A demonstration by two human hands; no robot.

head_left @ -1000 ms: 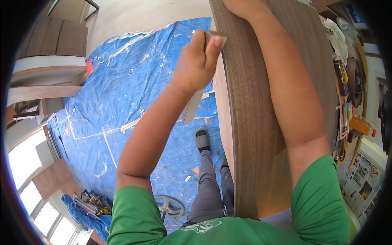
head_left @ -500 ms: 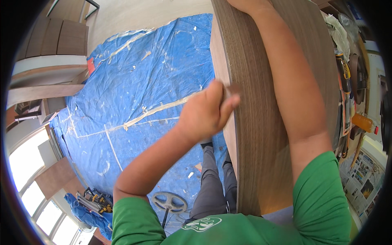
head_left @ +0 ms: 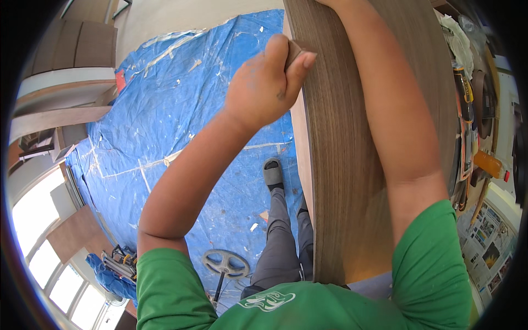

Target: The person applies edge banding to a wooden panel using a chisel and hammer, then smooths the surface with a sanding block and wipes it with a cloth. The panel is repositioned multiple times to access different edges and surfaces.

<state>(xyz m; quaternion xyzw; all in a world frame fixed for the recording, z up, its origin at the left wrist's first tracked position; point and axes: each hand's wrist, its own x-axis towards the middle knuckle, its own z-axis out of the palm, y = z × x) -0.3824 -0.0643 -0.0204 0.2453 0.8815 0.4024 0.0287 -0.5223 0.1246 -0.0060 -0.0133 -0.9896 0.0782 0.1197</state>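
A long wood-grain cabinet panel [head_left: 341,165] stretches away in front of me, with a paler edge [head_left: 301,143] along its left side. My left hand [head_left: 264,82] is closed on a small brown folded piece that looks like sandpaper [head_left: 295,53], held against the panel's left edge toward the far end. My right hand [head_left: 333,2] is at the panel's far end, mostly cut off by the top of the picture, so its fingers are hidden. My right forearm reaches across above the panel's top face.
A blue tarp [head_left: 187,110] with tape strips covers the floor at left. A grey wheel-shaped base on a pole [head_left: 224,263] stands by my legs. Hand tools, an amber bottle [head_left: 489,165] and newspaper [head_left: 487,242] lie at right. Brown cabinets [head_left: 71,47] stand far left.
My left hand has slid away from me along the panel's left edge, carrying the sandpaper. My right hand has shifted slightly farther out of the picture.
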